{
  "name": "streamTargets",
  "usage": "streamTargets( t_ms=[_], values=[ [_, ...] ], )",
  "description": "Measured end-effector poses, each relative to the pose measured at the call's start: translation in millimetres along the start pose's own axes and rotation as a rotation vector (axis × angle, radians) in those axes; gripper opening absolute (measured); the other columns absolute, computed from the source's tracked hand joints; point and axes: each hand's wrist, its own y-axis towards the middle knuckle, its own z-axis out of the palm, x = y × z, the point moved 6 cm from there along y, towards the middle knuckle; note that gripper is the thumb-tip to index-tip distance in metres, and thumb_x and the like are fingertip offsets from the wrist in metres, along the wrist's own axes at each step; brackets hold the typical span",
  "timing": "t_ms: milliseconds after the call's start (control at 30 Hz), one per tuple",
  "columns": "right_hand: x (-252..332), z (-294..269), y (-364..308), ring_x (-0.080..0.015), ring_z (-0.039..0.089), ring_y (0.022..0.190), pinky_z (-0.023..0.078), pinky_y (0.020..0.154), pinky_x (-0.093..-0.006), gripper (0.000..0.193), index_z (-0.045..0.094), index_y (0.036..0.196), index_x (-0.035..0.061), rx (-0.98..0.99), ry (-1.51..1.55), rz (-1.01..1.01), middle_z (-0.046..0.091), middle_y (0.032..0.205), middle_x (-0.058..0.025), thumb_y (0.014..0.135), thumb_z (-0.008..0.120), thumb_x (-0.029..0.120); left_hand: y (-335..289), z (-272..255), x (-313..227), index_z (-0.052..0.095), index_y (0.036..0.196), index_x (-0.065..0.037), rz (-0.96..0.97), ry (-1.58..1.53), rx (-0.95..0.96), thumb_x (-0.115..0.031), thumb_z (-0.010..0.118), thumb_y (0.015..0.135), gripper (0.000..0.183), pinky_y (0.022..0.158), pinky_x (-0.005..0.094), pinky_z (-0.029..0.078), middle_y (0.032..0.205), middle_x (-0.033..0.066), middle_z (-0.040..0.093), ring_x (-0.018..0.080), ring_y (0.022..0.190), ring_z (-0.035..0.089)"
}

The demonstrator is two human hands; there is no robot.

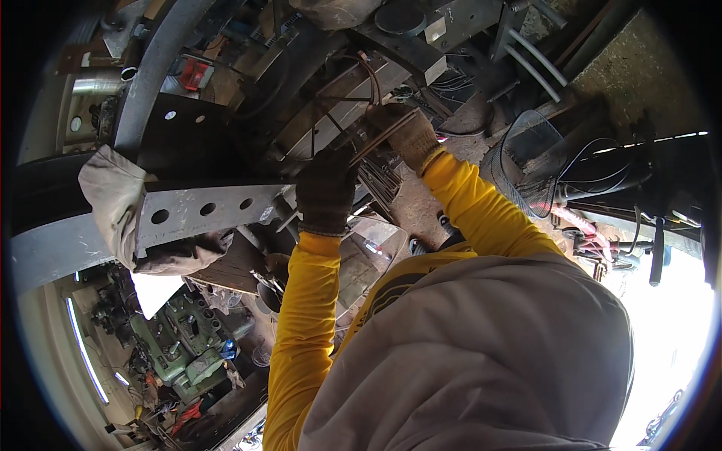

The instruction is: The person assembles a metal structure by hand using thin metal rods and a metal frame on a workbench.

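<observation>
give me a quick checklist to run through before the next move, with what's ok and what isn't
1. Left hand gloved: ok, dark glove on.
2. Right hand gloved: ok, brown fabric glove on.
3. Thin, straight, brownish metal strip between the hands: ok.
4. Grip firm: cannot tell, fingers too dark.
5. Long grey steel beam with round holes uncovered: not ok, beige-grey cloth drapes over part.

A narrow, straight, brownish bar (384, 137) is held aslant near twelve o'clock in the view, its ends pointing toward eight and two.
</observation>
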Motion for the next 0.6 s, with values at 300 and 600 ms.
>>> streamTargets(
  t_ms=[300, 600],
  values=[
    [0, 23, -12, -0.0223, 0.072, 0.081, 0.058, 0.075, -0.0329, 0.025, 0.07, 0.104, 0.0075, -0.025, 0.616, 0.298, 0.073, 0.09, -0.0096, 0.1, 0.057, 0.028, -4, -8, 22, 0.069, 0.11, -0.017, -0.022, 0.071, 0.1, -0.02, 0.075, 0.079, 0.031, 0.071, 0.0367, 0.056, 0.097, 0.0057, 0.067, 0.0252, 0.088, 0.067],
    [-6, 13, -13, -0.0308, 0.062, 0.103, 0.055, 0.083, -0.0404, 0.05, 0.06, 0.122, 0.0096, 0.085, 0.054, -0.04, 0.063, 0.109, -0.0124, 0.075, 0.077, 0.013, 1, -2, 10, 0.069, 0.113, -0.013, 0.003, 0.014, 0.095, -0.022, 0.074, 0.082, 0.033, 0.079, 0.041, 0.054, 0.098, 0.0082, 0.067, 0.0283, 0.093, 0.064]
  ],
)
